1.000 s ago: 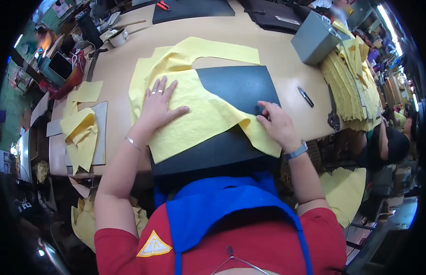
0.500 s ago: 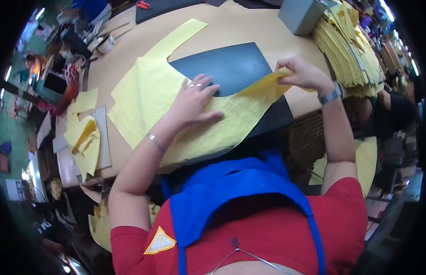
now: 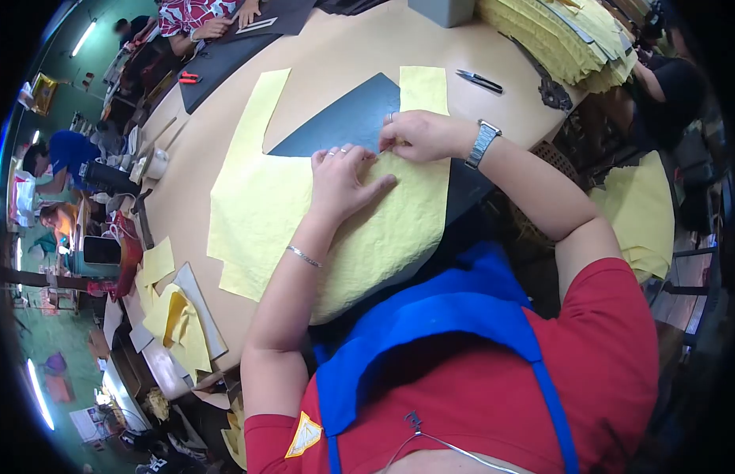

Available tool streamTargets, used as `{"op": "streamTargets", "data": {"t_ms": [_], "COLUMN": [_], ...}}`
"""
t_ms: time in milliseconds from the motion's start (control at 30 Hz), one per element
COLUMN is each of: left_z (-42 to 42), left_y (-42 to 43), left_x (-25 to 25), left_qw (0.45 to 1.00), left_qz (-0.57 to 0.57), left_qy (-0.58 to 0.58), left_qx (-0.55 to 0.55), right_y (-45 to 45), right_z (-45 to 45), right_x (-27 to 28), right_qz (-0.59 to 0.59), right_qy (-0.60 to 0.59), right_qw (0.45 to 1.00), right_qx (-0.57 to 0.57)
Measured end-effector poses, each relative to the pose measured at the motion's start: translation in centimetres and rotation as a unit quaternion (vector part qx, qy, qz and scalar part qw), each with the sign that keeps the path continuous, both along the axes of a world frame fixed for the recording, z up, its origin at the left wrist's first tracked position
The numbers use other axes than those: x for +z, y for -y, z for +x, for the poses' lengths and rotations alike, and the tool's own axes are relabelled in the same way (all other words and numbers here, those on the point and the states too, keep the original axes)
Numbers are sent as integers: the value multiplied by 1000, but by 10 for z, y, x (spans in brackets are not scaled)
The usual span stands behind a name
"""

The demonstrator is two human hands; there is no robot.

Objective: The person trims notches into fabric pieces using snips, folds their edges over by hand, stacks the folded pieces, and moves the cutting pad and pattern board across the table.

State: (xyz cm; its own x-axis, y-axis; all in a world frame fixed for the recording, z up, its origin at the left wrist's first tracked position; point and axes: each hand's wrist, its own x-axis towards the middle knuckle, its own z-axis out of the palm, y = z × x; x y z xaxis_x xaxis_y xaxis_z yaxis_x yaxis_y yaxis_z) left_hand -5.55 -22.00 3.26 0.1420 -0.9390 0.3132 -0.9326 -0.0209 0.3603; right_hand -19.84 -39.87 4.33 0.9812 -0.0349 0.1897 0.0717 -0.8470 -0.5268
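Note:
A yellow U-shaped sheet piece (image 3: 265, 205), like cloth or soft leather, lies over a dark board (image 3: 336, 126) at the table's near edge. My left hand (image 3: 344, 178) rests on it, thumb stretched out and fingers lying at its inner edge. Close beside those fingertips, my right hand (image 3: 419, 136) is closed in a pinch at the same inner edge. What it pinches is too small to make out. One arm of the yellow piece reaches up at the left, the other stands above my right hand.
Thread snips (image 3: 479, 80) lie at the right of the tabletop (image 3: 328, 55). A stack of yellow pieces (image 3: 557, 39) and a grey block (image 3: 442, 9) sit behind. Yellow scraps (image 3: 180, 320) are at the left. Across the table are a co-worker's hands (image 3: 217, 28) and red-handled snips (image 3: 189, 77).
My right hand has let down the yellow piece's lifted right part and moved left to the inner edge, beside my left hand. The right part lies flat. The view has shifted.

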Motion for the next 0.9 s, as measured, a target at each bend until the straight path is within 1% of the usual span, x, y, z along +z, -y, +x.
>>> {"op": "streamTargets", "data": {"t_ms": [33,133,167,267,300,433,533,600,733,833,900], "left_z": [1,14,18,25,27,36,37,37,35,34,35], "left_y": [0,2,-1,-7,-9,-11,-12,-13,-15,-15,-15], "left_x": [-2,-7,-7,3,6,0,-3,-5,-8,-7,-7], "left_qw": [1000,998,998,999,998,992,984,979,975,974,972], "left_qz": [-4,-16,7,30,55,-12,-39,-49,-65,-71,-76], "left_qy": [-3,-50,-59,-14,12,94,145,170,190,195,201], "left_qx": [0,-21,-25,-37,-33,-83,-94,-97,-93,-92,-92], "right_y": [1,-1,-2,-6,-7,-11,-17,-32,-54,-62,-70], "right_z": [0,-6,-8,-15,-18,-26,-31,-34,-36,-24,-24], "right_x": [2,1,1,-2,-4,-19,-21,-14,-4,-14,-14], "right_qz": [3,15,3,-40,-60,-157,-234,-256,-301,-324,-324], "right_qy": [-7,24,34,62,71,110,105,90,67,84,85], "right_qw": [1000,1000,999,997,996,981,966,962,947,939,937], "right_qx": [-5,-6,-6,5,14,11,0,-41,-92,-86,-102]}}
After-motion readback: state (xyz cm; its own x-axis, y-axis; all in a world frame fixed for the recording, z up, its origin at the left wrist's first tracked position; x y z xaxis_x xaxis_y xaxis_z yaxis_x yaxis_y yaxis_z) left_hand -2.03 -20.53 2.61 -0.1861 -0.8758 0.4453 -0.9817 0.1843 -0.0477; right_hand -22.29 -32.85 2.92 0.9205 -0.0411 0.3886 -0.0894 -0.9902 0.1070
